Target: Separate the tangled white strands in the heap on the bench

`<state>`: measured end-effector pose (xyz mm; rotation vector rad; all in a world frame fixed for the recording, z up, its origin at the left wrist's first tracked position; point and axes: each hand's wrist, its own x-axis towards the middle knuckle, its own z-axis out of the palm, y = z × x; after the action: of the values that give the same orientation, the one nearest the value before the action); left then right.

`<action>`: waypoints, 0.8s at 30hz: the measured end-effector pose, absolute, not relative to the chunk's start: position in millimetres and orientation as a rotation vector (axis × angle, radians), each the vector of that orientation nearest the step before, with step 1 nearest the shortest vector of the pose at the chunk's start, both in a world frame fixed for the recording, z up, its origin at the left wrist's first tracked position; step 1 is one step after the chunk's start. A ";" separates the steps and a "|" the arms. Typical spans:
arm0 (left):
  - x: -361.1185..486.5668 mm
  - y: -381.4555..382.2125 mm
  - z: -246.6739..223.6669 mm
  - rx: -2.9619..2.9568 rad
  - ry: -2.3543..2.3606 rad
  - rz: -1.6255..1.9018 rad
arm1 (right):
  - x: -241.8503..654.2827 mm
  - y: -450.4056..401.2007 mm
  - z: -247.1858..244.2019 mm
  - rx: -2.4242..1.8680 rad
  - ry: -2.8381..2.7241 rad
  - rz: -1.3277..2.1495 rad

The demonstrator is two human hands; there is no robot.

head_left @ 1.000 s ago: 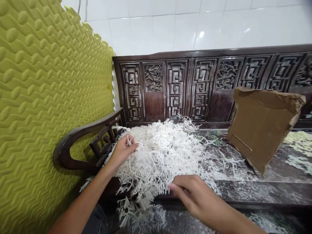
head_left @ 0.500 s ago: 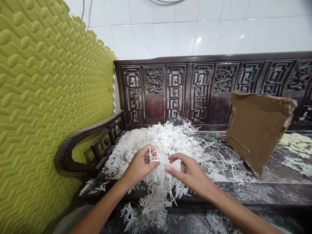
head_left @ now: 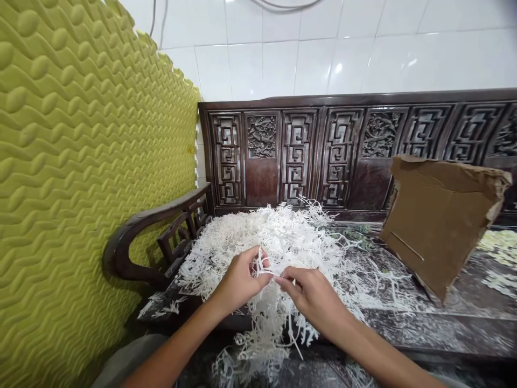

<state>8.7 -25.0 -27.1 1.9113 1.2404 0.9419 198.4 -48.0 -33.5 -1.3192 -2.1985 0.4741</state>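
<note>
My left hand (head_left: 241,279) is curled round a thin white branching sprig (head_left: 260,264) that looks like plastic foliage. Thumb and index finger of my right hand (head_left: 317,295) are pinched together at the sprig's right end, close to my left fingertips. Exactly what lies between the right fingertips is too small to see clearly. Behind and below both hands spreads a big heap of white feathery sprigs (head_left: 226,237), part of which hangs over the seat's front edge.
The heap lies on a dark carved wooden bench (head_left: 436,328) with a curved armrest (head_left: 121,242) at left. A brown cardboard piece (head_left: 440,221) leans upright at right, with pale yellow flat pieces (head_left: 503,245) beyond it. A yellow foam mat (head_left: 97,156) stands along the left.
My right hand's thumb and finger have closed from apart to a pinch and met the sprig beside my left hand. The whole view has shifted slightly, moving things right.
</note>
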 end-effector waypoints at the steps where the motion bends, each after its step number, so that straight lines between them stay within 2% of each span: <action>1: 9.1 -25.1 -25.9 1.927 1.252 0.948 | 198.2 -48.8 -33.9 -1.322 -2.208 0.459; 8: 18.8 -22.4 -29.6 1.807 1.253 1.064 | 187.9 -61.4 -32.1 -1.252 -2.341 0.292; 17: 33.9 -18.3 -42.4 1.660 1.348 1.149 | 187.6 -63.6 -32.4 -1.073 -2.578 0.242; 21: 28.3 -8.1 -46.8 1.699 1.403 1.203 | 177.0 -72.0 -33.4 -0.941 -2.541 0.480; 24: 10.4 9.6 -41.7 1.608 1.534 1.355 | 163.1 -102.5 -39.2 -0.625 -2.651 0.778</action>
<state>10.4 9.6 -41.7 1.6075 1.5341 1.3555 163.1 -102.5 -39.2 -0.6254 -2.6509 0.7781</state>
